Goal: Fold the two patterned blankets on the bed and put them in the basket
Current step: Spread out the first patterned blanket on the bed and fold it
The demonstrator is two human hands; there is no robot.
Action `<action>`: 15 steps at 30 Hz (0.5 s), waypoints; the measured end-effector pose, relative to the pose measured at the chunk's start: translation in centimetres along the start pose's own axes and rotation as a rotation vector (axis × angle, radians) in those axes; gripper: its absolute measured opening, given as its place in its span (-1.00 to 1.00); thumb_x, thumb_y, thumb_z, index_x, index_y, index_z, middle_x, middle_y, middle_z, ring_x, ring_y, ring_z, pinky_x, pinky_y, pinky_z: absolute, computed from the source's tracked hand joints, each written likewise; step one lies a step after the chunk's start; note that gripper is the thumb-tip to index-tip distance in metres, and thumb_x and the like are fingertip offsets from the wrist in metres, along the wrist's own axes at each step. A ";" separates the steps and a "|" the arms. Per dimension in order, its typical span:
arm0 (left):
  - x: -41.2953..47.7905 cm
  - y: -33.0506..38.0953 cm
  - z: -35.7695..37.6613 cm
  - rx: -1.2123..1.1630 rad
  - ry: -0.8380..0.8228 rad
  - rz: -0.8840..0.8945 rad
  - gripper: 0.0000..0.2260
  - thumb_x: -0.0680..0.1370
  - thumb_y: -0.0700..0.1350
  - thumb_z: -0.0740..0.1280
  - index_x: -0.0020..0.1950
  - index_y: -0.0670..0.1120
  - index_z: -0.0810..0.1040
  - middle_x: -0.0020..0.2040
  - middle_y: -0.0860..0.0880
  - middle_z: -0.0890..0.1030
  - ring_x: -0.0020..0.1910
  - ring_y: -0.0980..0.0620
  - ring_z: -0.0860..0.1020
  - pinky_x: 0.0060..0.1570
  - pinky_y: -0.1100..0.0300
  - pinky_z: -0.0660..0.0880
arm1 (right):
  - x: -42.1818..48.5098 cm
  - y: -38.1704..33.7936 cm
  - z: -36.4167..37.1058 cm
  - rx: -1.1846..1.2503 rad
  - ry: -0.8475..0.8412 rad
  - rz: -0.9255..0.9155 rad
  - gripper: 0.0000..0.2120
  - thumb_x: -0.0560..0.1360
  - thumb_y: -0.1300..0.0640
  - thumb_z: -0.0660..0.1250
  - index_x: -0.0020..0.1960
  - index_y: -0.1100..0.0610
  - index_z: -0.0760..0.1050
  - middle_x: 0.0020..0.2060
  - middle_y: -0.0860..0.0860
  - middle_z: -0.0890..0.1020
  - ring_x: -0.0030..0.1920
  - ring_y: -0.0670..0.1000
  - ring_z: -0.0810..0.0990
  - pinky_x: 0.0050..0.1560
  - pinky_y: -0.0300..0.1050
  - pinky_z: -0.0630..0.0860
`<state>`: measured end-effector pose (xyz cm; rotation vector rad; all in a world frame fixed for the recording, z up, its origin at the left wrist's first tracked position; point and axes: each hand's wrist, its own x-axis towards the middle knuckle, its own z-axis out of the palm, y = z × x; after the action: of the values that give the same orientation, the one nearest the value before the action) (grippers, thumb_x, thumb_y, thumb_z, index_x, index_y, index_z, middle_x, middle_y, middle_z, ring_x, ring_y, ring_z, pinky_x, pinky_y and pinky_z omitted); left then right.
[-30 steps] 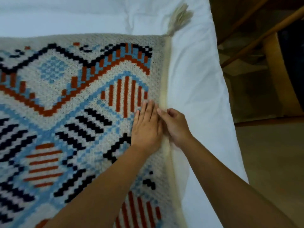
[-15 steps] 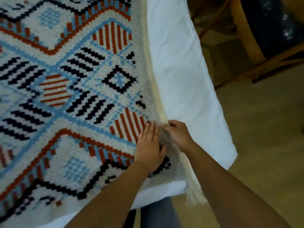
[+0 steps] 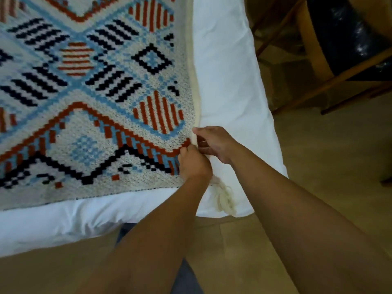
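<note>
Tan floor right of and below the hands; wooden chair well beyond them to the right, something dark and glossy on it. White bed under both hands; its near corner just below them. Blanket lies flat on the bed, spreading left and away from the hands; cream ground, blue, rust and black geometric pattern; plain cream border along its right side. Left hand curled on the blanket's right edge by the near corner, fingers gripping the cloth; right hand just beyond, touching it, thumb and fingers pinching the border; hands together. Tassel just below the left wrist, on the sheet.
</note>
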<state>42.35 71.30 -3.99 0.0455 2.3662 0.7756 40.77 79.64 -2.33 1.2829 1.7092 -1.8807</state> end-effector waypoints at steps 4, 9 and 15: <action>-0.4 -1.3 -1.8 -0.089 -0.014 0.018 -0.76 0.59 -0.25 0.04 0.17 -0.22 0.41 0.10 -0.24 0.51 0.07 -0.24 0.49 0.07 -0.13 0.45 | 1.3 -1.6 1.7 -0.105 0.097 -0.018 -0.69 0.46 -0.05 0.36 -0.17 0.21 0.47 -0.24 0.16 0.58 -0.25 0.10 0.61 -0.35 -0.14 0.61; -1.6 -2.5 -2.8 -0.087 0.020 0.049 -0.84 0.60 -0.24 0.06 0.10 -0.22 0.39 -0.04 -0.22 0.54 -0.07 -0.24 0.52 -0.13 -0.06 0.44 | 3.7 -3.7 3.6 -0.170 0.228 -0.013 -0.69 0.47 0.08 0.33 0.05 0.31 0.47 -0.06 0.23 0.57 -0.08 0.20 0.58 -0.06 0.03 0.59; -1.8 -4.6 -4.5 -0.259 0.120 -0.048 -0.90 0.62 -0.20 0.02 -0.05 -0.10 0.30 -0.19 -0.10 0.45 -0.20 -0.09 0.46 -0.23 0.08 0.35 | 5.0 -6.0 5.5 -0.341 0.331 -0.093 -0.74 0.52 0.16 0.18 0.11 0.30 0.45 -0.01 0.21 0.57 -0.04 0.21 0.59 -0.05 0.08 0.58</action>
<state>41.87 64.79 -2.65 -0.1700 2.3485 1.0812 31.40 77.84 -2.83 1.4498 2.1744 -1.3910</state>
